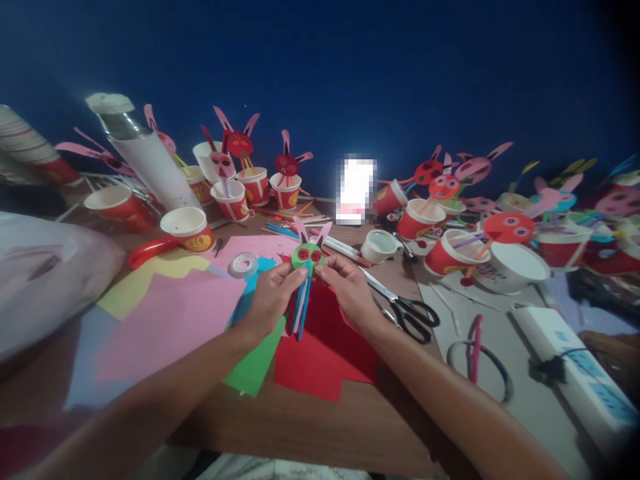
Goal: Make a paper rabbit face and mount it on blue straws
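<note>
Between my two hands, over the middle of the table, is a green paper rabbit face [307,254] with pink ears, red-ringed eyes and blue and white sticks hanging below it. My left hand [270,293] pinches its left edge, thumb in front. On the other edge, my right hand [350,293] has thumb and fingers closed. Red paper [320,367] lies beneath the hands, with green paper [257,360] to its left. Black-handled scissors [413,313] rest just right of my right hand. A roll of clear tape [243,265] sits left of the face.
Red paper cups [255,187] with paper animal faces line the back and right. A white bottle [150,160] leans at left, near a plastic bag [45,280]. Pink paper [165,327] covers the left side. A white power strip [575,360] lies at right; a bright phone [356,190] stands behind.
</note>
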Tool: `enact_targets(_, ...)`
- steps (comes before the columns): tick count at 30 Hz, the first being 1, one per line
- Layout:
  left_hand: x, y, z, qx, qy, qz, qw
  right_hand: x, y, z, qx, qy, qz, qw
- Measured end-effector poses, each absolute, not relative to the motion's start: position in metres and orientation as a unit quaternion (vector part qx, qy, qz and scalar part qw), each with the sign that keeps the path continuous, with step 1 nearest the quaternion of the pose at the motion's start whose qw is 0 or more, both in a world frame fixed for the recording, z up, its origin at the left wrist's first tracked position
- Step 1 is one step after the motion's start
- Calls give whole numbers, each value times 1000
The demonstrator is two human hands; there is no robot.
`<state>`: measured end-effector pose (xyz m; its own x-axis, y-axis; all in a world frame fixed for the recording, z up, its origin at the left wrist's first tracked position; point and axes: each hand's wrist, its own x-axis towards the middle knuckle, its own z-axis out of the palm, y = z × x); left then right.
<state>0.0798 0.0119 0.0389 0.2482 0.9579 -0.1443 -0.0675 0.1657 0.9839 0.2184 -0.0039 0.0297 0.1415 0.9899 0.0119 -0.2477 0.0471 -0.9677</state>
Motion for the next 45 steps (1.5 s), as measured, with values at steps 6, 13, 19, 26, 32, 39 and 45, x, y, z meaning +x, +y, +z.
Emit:
enact_targets(6,80,15,31,509,467,433,579,218,-4,29,-435,-421,521,602)
enact_targets(13,81,12,33,520,456,418,589,219,-3,26,-450,-421,510,601)
enact_targets(19,82,12,37,492,448,441,602,220,-2,26,-455,-413,505,606)
enact_targets(26,83,14,34,463,463,443,613,217,-3,25,-481,-409,484,606)
enact_targets(32,82,14,36,449,448,419,649,217,-3,26,-493,-410,480,598)
enact_targets(39,75,21,40,436,423,437,663,217,-3,22,-465,-436,511,576)
enact_targets(45,73,26,40,443,442,441,644,217,-3,15,-468,-440,511,571)
